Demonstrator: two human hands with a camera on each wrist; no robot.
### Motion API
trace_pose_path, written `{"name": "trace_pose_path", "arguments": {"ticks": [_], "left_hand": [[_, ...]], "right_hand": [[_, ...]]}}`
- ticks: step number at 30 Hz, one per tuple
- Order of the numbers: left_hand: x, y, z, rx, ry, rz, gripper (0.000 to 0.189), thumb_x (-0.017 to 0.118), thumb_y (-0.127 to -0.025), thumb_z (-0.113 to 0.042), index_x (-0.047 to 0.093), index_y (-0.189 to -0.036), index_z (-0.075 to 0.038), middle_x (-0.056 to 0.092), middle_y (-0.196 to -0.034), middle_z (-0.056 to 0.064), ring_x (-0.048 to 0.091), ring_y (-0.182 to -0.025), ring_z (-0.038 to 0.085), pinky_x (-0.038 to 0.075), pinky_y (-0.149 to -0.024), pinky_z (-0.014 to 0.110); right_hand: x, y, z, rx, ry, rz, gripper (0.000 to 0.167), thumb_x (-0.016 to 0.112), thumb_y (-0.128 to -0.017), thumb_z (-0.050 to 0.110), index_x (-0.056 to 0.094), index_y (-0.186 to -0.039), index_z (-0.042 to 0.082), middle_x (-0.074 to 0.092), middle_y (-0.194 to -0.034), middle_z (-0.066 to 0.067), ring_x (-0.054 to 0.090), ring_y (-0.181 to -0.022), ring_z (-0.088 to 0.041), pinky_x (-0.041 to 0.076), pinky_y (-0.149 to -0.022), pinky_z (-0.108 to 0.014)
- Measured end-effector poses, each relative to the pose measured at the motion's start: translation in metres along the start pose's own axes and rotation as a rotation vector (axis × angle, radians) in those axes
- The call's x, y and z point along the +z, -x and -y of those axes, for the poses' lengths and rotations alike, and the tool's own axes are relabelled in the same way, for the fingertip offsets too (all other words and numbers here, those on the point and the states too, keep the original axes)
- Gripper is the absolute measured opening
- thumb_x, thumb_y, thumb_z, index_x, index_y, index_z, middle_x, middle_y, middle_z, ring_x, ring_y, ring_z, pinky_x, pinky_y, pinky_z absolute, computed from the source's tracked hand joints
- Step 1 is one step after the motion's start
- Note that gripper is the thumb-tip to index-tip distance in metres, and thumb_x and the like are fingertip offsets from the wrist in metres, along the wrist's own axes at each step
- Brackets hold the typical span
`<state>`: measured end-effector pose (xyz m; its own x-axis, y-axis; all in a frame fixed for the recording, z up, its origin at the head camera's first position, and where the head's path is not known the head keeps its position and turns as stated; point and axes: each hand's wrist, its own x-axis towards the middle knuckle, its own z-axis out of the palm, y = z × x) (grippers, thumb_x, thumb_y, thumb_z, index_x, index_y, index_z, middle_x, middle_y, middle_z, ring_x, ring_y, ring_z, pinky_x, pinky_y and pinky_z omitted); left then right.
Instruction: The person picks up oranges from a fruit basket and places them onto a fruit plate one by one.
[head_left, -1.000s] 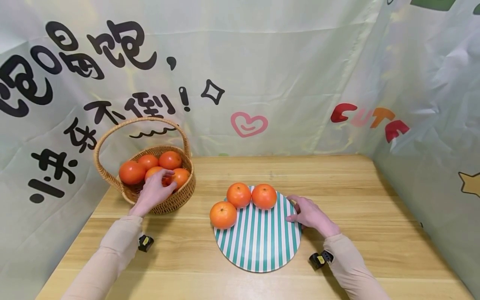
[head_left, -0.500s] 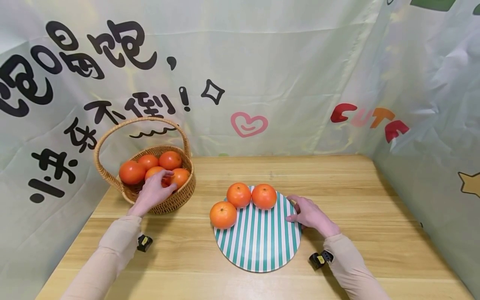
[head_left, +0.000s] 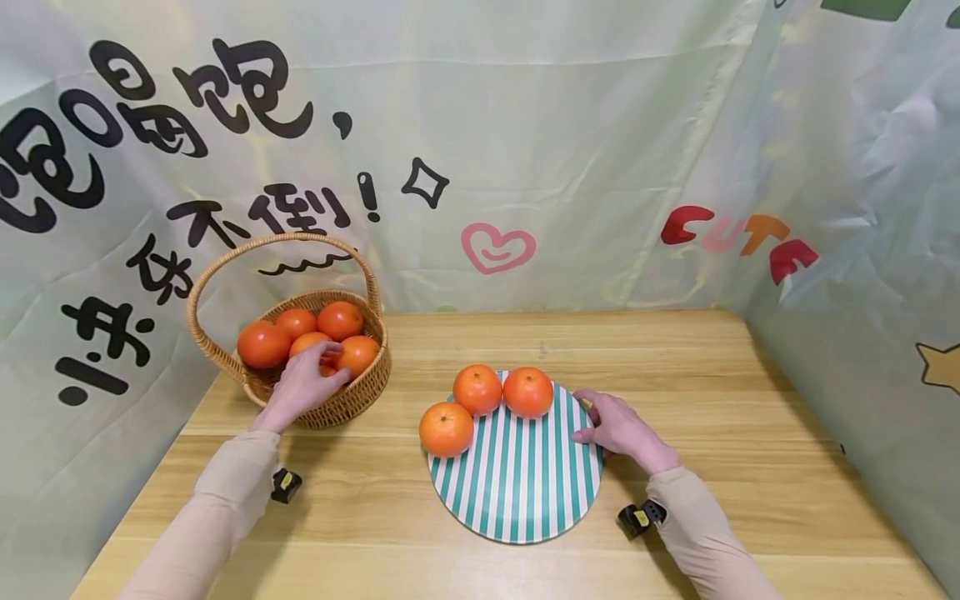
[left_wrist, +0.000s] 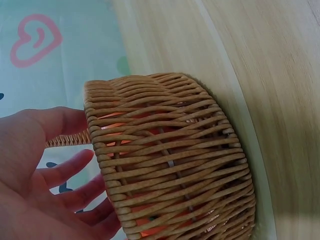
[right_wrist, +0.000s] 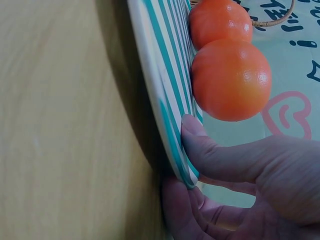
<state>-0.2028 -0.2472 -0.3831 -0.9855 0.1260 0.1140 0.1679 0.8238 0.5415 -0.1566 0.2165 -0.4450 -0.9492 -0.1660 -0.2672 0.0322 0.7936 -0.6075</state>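
Observation:
A wicker basket (head_left: pixel 352 400) with a hoop handle stands at the table's back left and holds several oranges (head_left: pixel 263 344). My left hand (head_left: pixel 307 379) reaches over its near rim, and its loosely spread fingers rest on one orange. The left wrist view shows the basket wall (left_wrist: pixel 170 160) and my left hand (left_wrist: pixel 45 175) with relaxed fingers. A round green-and-white striped plate (head_left: pixel 525 492) lies mid-table with three oranges (head_left: pixel 477 389) at its far left. My right hand (head_left: pixel 611 425) pinches its right edge. In the right wrist view the thumb lies on the plate rim (right_wrist: pixel 165 90) with fingers beneath, close to an orange (right_wrist: pixel 231 80).
The wooden table (head_left: pixel 750 433) is walled in by pale printed cloth at the back and on both sides. Small black wrist cameras (head_left: pixel 286 485) sit under each sleeve. Bare wood lies right of the plate and along the front edge.
My left hand has shifted slightly back and left over the basket's oranges. The right hand, the plate and its oranges have not moved.

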Motion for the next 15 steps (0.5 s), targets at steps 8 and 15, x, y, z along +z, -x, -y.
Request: {"name": "trace_pose_path", "arguments": {"ticks": [8,15], "left_hand": [[-0.007,0.001,0.002,-0.035,-0.024,-0.074,0.043,0.063,-0.092,-0.019,0.057,-0.132,-0.004,0.06,-0.135,0.022,0.058,-0.122,0.044,0.046,-0.095,0.062],[-0.012,0.0,0.006,0.041,-0.096,-0.21,0.041,0.062,-0.088,-0.01,0.059,-0.128,-0.001,0.051,-0.136,0.029,0.044,-0.128,0.052,0.039,-0.099,0.068]], "right_hand": [[0.0,-0.001,-0.001,-0.004,0.002,-0.002,0.068,0.079,-0.086,0.014,0.047,-0.145,0.001,0.055,-0.086,-0.009,0.054,-0.064,-0.019,0.048,-0.056,-0.03],[0.0,-0.001,-0.001,-0.009,-0.008,-0.004,0.068,0.078,-0.087,0.014,0.046,-0.145,0.001,0.055,-0.086,-0.01,0.054,-0.064,-0.019,0.048,-0.055,-0.031]]}}
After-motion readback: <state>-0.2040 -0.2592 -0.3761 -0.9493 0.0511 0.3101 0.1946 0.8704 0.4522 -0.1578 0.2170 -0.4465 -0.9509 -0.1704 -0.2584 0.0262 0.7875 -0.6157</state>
